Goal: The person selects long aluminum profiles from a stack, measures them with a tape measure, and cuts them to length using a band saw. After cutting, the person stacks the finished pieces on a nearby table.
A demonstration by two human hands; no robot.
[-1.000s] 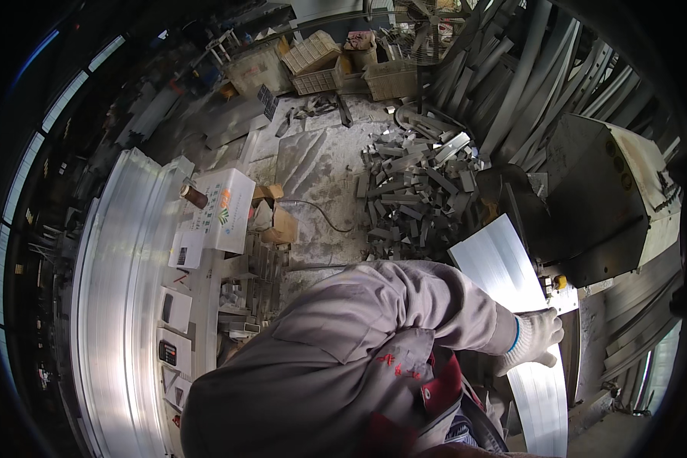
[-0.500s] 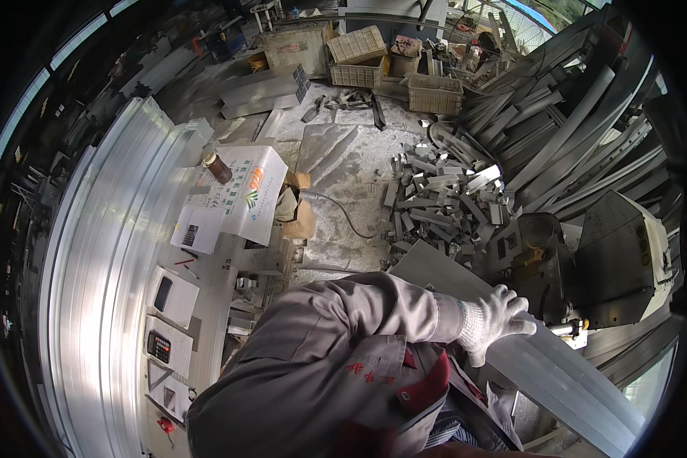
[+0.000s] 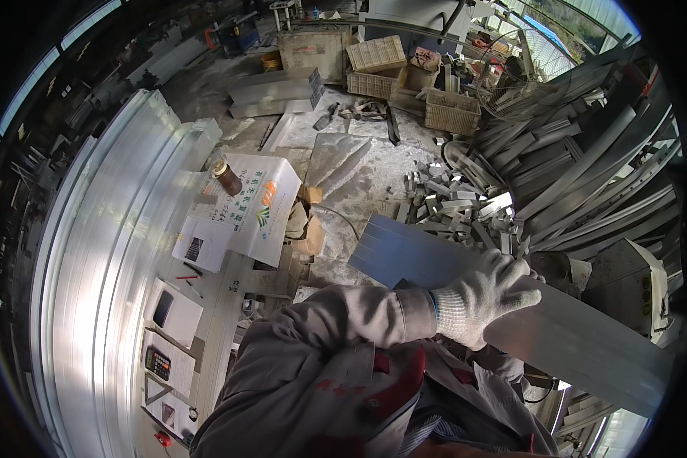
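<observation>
A long, flat, wide aluminium profile (image 3: 588,343) slants across in front of me, from the middle of the view down to the lower right. My left hand (image 3: 485,299), in a white knitted glove, lies across it with the fingers reaching to its far edge, gripping it. The left arm, in a grey sleeve, crosses my body to it. Another piece of grey sleeve (image 3: 502,364) shows just under the profile's near edge. My right hand is hidden, probably behind the profile, and I cannot make out its fingers.
Long silvery profiles (image 3: 91,267) are stacked at left, beside a calculator (image 3: 158,363), phone (image 3: 162,307), papers and a brown jar (image 3: 227,178). Metal offcuts (image 3: 458,198) are heaped ahead. A machine (image 3: 626,286) stands at right, with plastic crates (image 3: 452,111) farther back.
The profile has come up closer to me and shifted left, now covering part of the offcut heap and the machine. My left hand stays on it. The whole view has shifted slightly.
</observation>
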